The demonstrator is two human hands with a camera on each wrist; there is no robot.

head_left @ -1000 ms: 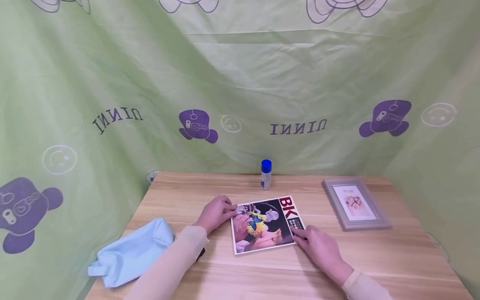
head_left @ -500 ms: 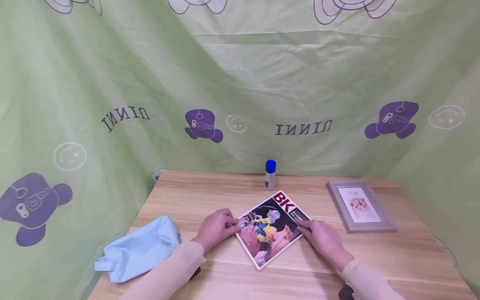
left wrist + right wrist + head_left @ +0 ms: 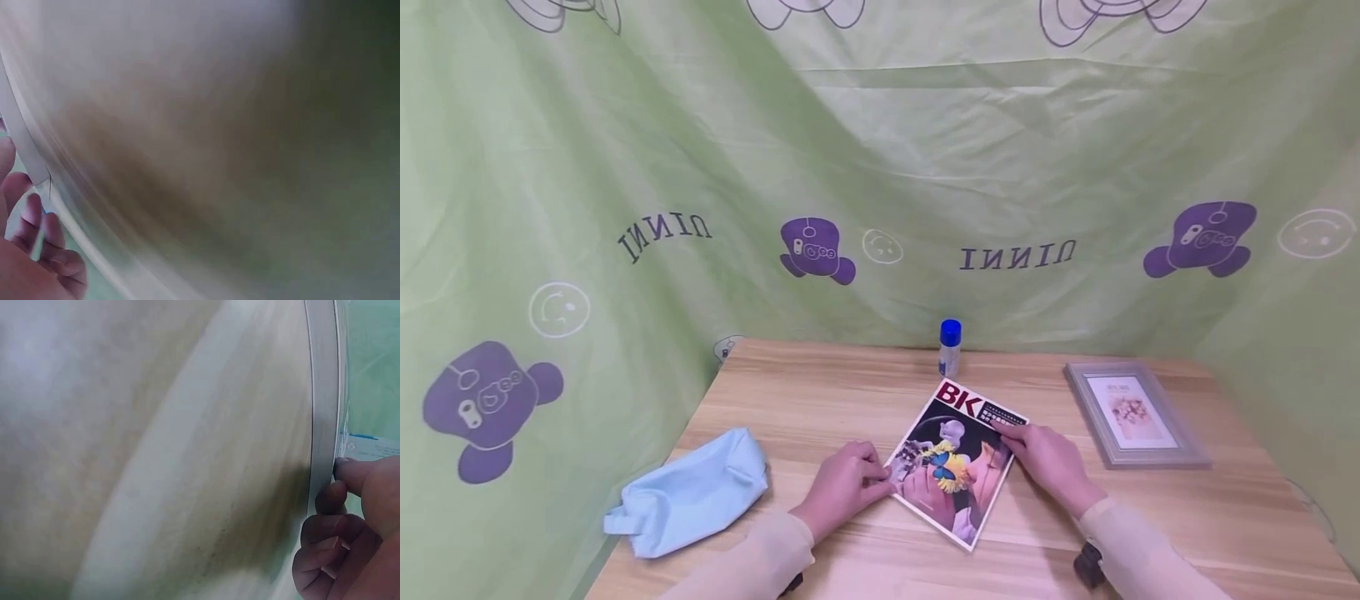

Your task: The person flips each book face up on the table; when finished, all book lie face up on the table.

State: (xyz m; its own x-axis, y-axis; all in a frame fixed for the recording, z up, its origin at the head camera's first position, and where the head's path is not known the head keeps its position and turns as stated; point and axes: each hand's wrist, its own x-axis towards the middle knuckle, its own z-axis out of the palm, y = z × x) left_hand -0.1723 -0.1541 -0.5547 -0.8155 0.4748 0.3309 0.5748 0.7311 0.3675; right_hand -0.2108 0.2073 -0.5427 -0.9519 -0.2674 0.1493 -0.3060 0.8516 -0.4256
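Observation:
A book with a dark picture cover and red "BK" lettering lies at a slant over the table's middle, the lettering at its far end. My left hand pinches its left edge between thumb and fingers. On the opposite side, my right hand holds the right edge near the far corner, thumb over the cover. Both wrist views show the book's pale edge, with left fingertips and right fingertips right at it. The fingers' undersides are partly hidden in the head view.
Just beyond the book stands a small bottle with a blue cap. A grey picture frame lies to the right, and a light blue pouch to the left. Green printed cloth hangs around the wooden table.
The book has turned counterclockwise, its lettering moving from the right side to the far end. My left hand has come nearer, my right hand slightly farther. The view has shifted a little left.

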